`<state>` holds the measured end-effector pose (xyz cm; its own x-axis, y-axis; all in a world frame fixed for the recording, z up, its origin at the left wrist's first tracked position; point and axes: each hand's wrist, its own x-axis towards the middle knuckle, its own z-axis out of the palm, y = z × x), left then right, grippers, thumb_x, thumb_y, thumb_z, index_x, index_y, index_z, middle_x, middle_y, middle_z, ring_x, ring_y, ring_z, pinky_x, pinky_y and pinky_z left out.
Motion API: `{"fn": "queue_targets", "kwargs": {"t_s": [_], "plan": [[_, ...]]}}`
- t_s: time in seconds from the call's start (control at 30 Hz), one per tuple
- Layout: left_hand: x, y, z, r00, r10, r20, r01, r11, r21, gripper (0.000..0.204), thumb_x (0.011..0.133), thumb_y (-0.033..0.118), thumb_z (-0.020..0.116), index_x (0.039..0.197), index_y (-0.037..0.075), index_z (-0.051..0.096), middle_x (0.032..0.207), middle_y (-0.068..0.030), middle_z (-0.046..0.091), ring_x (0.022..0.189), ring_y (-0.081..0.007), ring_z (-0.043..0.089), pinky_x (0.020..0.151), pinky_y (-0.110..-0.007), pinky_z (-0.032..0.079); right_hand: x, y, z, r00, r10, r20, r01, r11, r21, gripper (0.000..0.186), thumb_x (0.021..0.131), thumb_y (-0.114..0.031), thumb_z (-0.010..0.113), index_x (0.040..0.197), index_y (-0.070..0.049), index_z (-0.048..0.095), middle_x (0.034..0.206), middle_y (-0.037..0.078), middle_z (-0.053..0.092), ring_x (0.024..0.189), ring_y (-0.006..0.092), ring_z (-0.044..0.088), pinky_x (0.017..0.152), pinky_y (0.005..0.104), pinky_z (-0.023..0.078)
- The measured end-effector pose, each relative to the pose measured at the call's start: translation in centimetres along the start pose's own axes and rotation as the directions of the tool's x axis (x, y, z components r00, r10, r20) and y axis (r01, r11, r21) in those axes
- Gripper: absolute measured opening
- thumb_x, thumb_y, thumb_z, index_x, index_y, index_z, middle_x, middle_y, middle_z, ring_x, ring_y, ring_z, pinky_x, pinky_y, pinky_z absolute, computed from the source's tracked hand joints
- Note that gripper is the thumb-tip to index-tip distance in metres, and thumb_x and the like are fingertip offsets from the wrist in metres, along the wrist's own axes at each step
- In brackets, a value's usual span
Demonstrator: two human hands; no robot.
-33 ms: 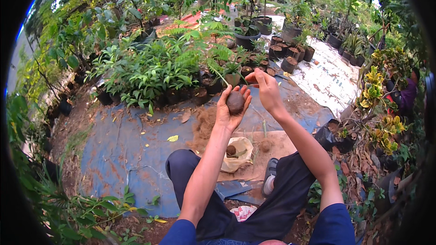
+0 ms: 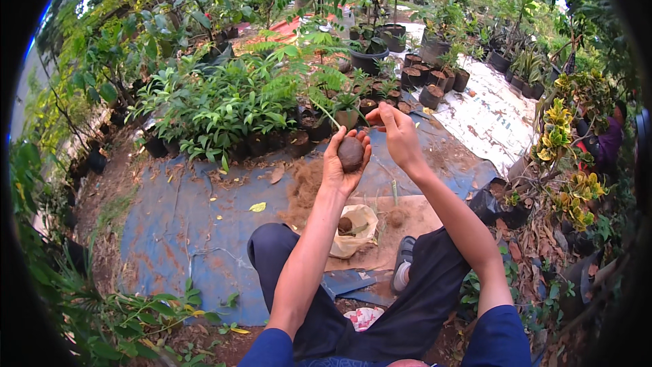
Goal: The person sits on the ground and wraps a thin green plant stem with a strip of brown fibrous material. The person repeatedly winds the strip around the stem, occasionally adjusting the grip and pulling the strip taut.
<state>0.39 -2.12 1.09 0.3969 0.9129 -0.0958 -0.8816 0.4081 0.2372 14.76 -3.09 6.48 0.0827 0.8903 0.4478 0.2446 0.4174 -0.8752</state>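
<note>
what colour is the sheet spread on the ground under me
Blue tarp, dusty with brown soil; shows best in the head view.

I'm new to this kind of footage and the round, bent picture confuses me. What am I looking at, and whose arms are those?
The camera sits on a person's head and looks down, so the arms rising from the lower edge are the wearer's own; the wide lens bends the edges. The person sits on a blue tarp in a plant nursery, beside rows of potted plants. The left hand cups a round brown ball with a thin green stem rising from it. The right hand is raised beside it, fingertips pinched; what they pinch is too small to tell. On the tarp lie a pale bag and a pile of brown fibre.
</note>
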Motion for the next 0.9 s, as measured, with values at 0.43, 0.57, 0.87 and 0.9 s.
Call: {"fn": "queue_targets", "kwargs": {"t_s": [0.43, 0.57, 0.87, 0.9], "plan": [[-1.9, 0.9, 0.6, 0.972, -0.047, 0.228, 0.009, 0.986, 0.166, 0.029, 0.092, 0.026, 0.058, 0.108, 0.002, 0.057, 0.102, -0.0114, 0.065, 0.092, -0.0228, 0.065, 0.082, -0.035, 0.055, -4.9, -5.0, 2.1, 0.953, -0.304, 0.013, 0.285, 0.878, -0.385, 0.023, 0.088, -0.016, 0.065, 0.106, -0.003, 0.061, 0.097, 0.011, 0.061, 0.084, 0.0254, 0.061, 0.077, 0.0370, 0.051], [-1.5, 1.0, 0.8, 0.981, -0.006, 0.193, -0.031, 0.982, 0.186, 0.040, 0.100, 0.031, 0.052, 0.118, -0.004, 0.054, 0.115, -0.0188, 0.062, 0.106, -0.0255, 0.062, 0.097, -0.040, 0.052, -5.6, -4.2, 2.2, 0.972, -0.235, 0.004, 0.221, 0.909, -0.354, 0.043, 0.082, -0.014, 0.071, 0.120, -0.003, 0.055, 0.114, 0.014, 0.057, 0.106, 0.0289, 0.058, 0.090, 0.0378, 0.047], [-2.2, -0.2, 1.6, 0.990, -0.116, 0.078, 0.055, 0.835, 0.548, 0.067, 0.098, 0.062, 0.040, 0.125, 0.003, 0.055, 0.117, -0.0091, 0.064, 0.106, -0.0187, 0.063, 0.093, -0.037, 0.053, -6.4, -0.9, 1.4, 0.969, -0.245, 0.024, 0.234, 0.888, -0.395, 0.073, 0.070, -0.028, 0.085, 0.130, -0.002, 0.053, 0.121, 0.017, 0.058, 0.118, 0.0334, 0.054, 0.097, 0.0416, 0.044], [-2.4, 0.0, 1.7, 0.987, -0.154, 0.050, 0.090, 0.779, 0.620, 0.072, 0.096, 0.066, 0.037, 0.125, 0.002, 0.056, 0.116, -0.0087, 0.064, 0.105, -0.0182, 0.063, 0.092, -0.036, 0.053, -6.7, -0.4, 1.5, 0.975, -0.222, -0.034, 0.199, 0.925, -0.324, 0.069, 0.071, -0.028, 0.085, 0.127, -0.002, 0.054, 0.118, 0.016, 0.060, 0.114, 0.0318, 0.057, 0.095, 0.0408, 0.046]]}}
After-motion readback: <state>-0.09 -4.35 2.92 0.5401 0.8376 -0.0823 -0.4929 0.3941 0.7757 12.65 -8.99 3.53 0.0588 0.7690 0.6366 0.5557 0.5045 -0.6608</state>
